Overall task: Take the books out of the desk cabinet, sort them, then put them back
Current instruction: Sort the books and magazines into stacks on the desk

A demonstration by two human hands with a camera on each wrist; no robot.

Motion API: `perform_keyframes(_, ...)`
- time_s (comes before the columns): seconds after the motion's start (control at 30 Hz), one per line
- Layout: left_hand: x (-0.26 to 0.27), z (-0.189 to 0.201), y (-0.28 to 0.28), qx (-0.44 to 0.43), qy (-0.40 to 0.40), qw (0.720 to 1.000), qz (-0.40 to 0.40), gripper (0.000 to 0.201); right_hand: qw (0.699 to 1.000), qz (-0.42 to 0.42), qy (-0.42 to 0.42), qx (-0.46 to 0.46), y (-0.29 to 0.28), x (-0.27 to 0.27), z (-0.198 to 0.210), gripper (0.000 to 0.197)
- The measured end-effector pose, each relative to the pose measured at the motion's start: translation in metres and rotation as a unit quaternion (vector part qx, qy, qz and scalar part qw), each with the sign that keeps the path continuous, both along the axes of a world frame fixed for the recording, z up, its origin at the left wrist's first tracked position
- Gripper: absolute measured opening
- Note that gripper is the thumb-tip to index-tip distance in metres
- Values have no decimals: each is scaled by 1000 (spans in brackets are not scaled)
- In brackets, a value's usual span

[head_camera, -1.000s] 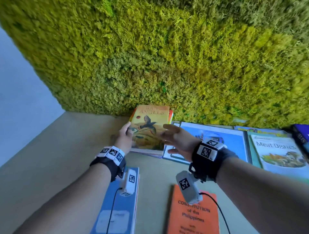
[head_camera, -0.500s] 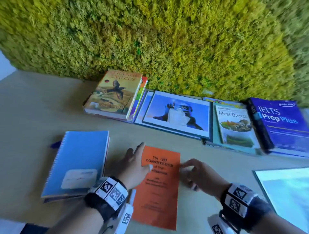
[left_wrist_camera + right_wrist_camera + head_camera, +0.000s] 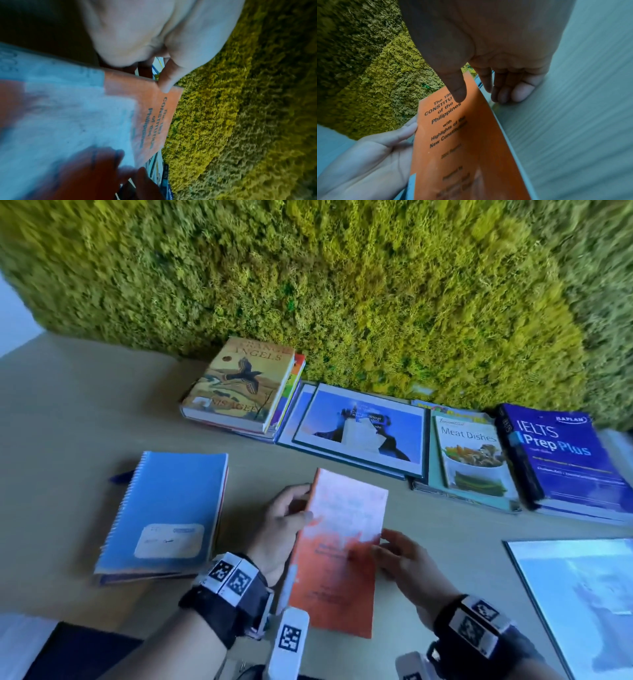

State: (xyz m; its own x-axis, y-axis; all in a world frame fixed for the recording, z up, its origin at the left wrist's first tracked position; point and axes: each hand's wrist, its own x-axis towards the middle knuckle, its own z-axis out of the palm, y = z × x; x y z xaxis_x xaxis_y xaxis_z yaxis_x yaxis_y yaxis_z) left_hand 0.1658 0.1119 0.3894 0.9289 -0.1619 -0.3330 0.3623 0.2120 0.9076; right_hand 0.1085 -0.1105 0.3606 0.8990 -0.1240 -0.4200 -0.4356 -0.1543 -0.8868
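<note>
A person's left hand (image 3: 284, 529) and right hand (image 3: 402, 556) lift a thin orange booklet (image 3: 339, 556), titled the Constitution of the Philippines, off the counter (image 3: 68, 412) near its front edge. The left hand curls round the booklet's left edge, thumb on the cover; the right hand pinches the right edge, thumb on top and fingers (image 3: 506, 93) underneath. The booklet tilts, its far end raised. Along the counter's back edge, against a moss wall (image 3: 342, 285), other books lie flat in a row: a stack topped by a novel with a bird on its cover (image 3: 239, 385), two large blue-framed books (image 3: 356, 429), a Meat Dishes cookbook (image 3: 472, 457) and a thick IELTS guide (image 3: 565, 457). A blue spiral notebook (image 3: 168, 511) lies just left of the hands, and another large book (image 3: 582, 601) sits toward the counter's right edge. The books appear to be out of the cabinet already, so this looks like the sorting step. The next move likely calls for carrying the light, floppy booklet to whichever pile suits its size and laying it down squarely, with care not to bend the cover.
</note>
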Motion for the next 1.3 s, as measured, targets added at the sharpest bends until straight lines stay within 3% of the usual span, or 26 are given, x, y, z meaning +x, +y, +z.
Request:
perform_keyframes(0.07, -7, 1, 10, -31, 11, 999, 10, 42, 1000, 4, 5, -2, 12, 5, 5, 4)
perform_keyframes(0.23, -14, 0, 24, -122, 37, 992, 11, 42, 995, -10, 49, 85, 22, 5, 17, 32)
perform_keyframes(0.37, -10, 2, 0, -149, 3, 989, -20, 46, 970, -50, 61, 230, 12, -7, 27, 8)
perform_keyframes(0.47, -9, -1, -39, -70, -28, 990, -118, 58, 959, -129, 32, 249, -18, -10, 33, 18)
perform_keyframes(0.6, 0, -9, -104, 21, -28, 974, -222, 58, 965, -200, 5, 172, -89, -1, 45, 21)
perform_keyframes(0.73, 26, 9, -175, 84, -78, 965, -234, 54, 974, -208, -21, 87, -162, 24, 62, 18)
perform_keyframes(0.83, 60, 23, -224, 131, -98, 964, -209, 74, 979, -187, -42, 68, -210, 57, 74, 21)
perform_keyframes(0.9, 84, 28, -251, 190, -119, 955, -195, 85, 987, -151, -40, 26, -238, 78, 75, 8)
perform_keyframes(0.97, 99, 20, -268, 280, -117, 932, -196, 86, 990, -117, -20, -80, -260, 91, 66, 11)
perform_keyframes(1.07, 94, 2, -273, 445, -123, 855, -236, 80, 987, -18, -6, -158, -275, 94, 36, 51)
perform_keyframes(1.13, 88, -6, -272, 506, -153, 813, -244, 77, 967, 80, 5, -242, -273, 87, 20, 65)
perform_keyframes(1.23, 89, -9, -271, 569, -162, 757, -278, 83, 921, 154, -1, -359, -271, 77, 11, 55)
perform_keyframes(1.3, 93, -7, -275, 597, -140, 734, -292, 89, 926, 156, -19, -342, -272, 72, 14, 46)
